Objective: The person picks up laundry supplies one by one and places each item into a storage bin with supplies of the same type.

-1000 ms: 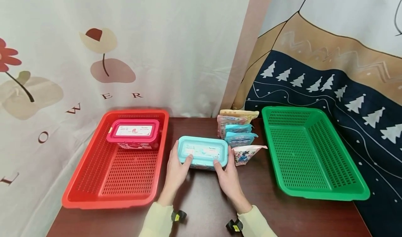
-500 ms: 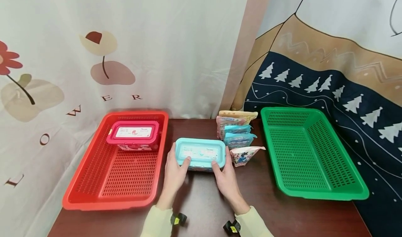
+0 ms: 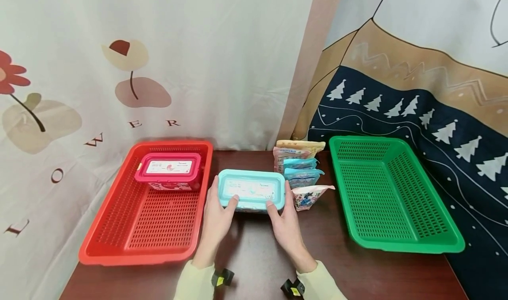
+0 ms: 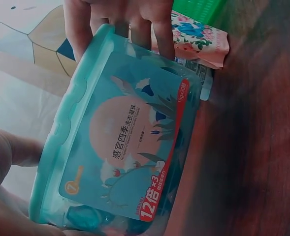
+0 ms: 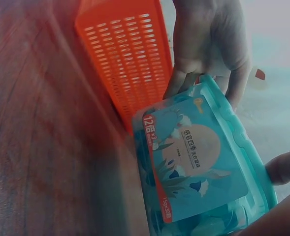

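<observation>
Between both hands is a tub of laundry capsules [image 3: 252, 189] with a turquoise lid and a clear body, over the middle of the table. My left hand [image 3: 216, 220] grips its left end, thumb on the lid's front edge. The right end is held by my right hand [image 3: 287, 227], its thumb likewise on the lid. The wrist views show the tub's printed front label [image 4: 130, 137] and the fingers around its ends. Just right of the right hand stands a floral pouch [image 3: 309, 196]. A pink-lidded tub [image 3: 168, 170] sits at the back of the red basket [image 3: 144, 258].
Behind the floral pouch stand two blue pouches [image 3: 303, 176], a pink pouch [image 3: 283, 155] and a yellow pouch [image 3: 317, 146]. A green basket [image 3: 397, 194] stands on the right side of the brown table [image 3: 258, 264]. Curtains hang behind the table.
The turquoise tub, held in both hands, has shifted a little left, away from the floral pouch, and slightly up in the head view. The baskets and pouches stay in place.
</observation>
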Action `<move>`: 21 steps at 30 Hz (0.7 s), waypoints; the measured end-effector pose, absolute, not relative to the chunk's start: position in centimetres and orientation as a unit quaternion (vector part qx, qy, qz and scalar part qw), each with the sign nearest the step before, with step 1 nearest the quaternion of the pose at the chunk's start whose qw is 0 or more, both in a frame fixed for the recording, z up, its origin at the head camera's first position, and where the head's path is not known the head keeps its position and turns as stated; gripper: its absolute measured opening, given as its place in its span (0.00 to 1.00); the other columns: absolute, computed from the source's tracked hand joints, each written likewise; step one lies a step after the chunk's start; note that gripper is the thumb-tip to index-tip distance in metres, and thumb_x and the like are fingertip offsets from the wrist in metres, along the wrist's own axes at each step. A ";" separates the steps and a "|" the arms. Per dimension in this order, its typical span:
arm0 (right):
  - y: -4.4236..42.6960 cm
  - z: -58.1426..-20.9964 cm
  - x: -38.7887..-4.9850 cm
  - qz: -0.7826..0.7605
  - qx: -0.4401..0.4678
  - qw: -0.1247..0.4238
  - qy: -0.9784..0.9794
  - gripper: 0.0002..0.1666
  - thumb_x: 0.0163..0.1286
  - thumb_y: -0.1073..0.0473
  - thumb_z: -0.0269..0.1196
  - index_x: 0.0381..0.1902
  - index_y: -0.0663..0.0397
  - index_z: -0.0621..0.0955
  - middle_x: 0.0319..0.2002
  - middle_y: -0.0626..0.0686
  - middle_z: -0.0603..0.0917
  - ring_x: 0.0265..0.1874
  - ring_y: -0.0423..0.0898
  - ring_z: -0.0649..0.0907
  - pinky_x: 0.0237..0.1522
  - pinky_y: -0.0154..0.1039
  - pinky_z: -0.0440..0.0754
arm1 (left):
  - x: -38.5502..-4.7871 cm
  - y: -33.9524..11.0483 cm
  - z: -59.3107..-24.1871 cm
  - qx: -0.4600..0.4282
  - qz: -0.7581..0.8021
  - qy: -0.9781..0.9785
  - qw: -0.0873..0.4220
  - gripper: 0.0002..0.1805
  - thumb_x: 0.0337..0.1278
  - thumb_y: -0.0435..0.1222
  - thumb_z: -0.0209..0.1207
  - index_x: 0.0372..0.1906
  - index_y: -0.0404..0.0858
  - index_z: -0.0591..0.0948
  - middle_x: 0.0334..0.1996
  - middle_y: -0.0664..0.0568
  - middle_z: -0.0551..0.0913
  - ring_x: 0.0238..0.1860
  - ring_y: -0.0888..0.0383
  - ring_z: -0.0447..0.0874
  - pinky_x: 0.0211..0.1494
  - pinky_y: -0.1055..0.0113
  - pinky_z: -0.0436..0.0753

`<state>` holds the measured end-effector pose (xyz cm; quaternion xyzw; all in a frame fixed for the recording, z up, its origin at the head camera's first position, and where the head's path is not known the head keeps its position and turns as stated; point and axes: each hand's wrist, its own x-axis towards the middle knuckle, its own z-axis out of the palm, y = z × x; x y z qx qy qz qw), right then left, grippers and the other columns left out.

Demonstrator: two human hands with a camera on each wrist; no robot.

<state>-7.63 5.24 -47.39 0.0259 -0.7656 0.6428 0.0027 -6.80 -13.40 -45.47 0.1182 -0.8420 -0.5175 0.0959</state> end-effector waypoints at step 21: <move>4.9 -44.1 -5.9 0.659 0.051 0.029 -0.750 0.48 0.80 0.56 0.59 0.85 0.50 0.45 0.83 0.48 0.49 0.79 0.46 0.57 0.74 0.46 0.63 | -5.3 -14.0 -41.5 0.084 -0.533 -0.831 0.133 0.45 0.65 0.33 0.67 0.82 0.37 0.57 0.78 0.42 0.62 0.75 0.43 0.63 0.73 0.43 0.68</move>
